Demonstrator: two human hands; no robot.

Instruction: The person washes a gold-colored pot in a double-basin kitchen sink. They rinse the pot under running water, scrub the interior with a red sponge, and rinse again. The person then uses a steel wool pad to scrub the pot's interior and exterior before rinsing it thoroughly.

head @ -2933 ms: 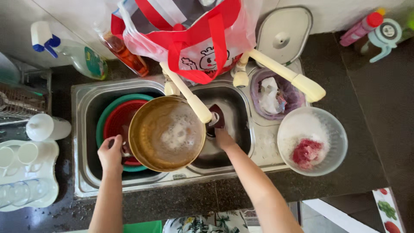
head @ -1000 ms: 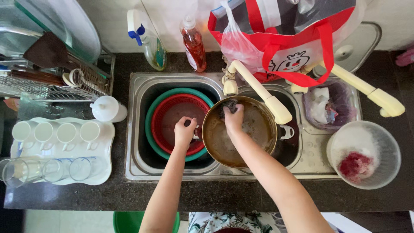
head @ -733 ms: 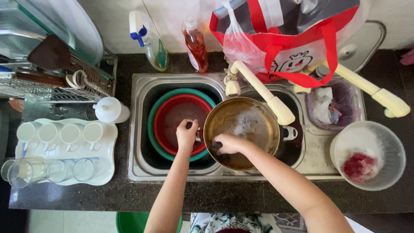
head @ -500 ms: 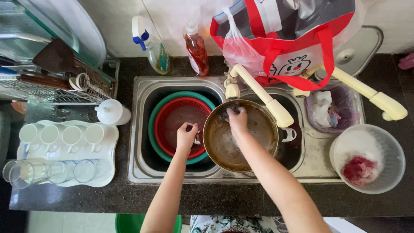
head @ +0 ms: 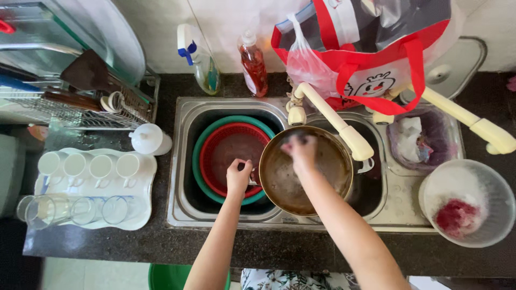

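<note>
Dark speckled stone counter, steel sink with 2 basins, 1 round metal pot over them, left hand clenched on its rim, right hand blurred inside, grip unclear, 4 white cups, 2 plastic bottles.

Both forearms are bare from the elbow down, with no sleeves, watch, bracelet or rings showing. The left hand and the right hand wear no gloves; the right hand appears blurred. At the bottom edge, between the arms, shows a strip of light garment printed with dark leaves and flowers.
</note>
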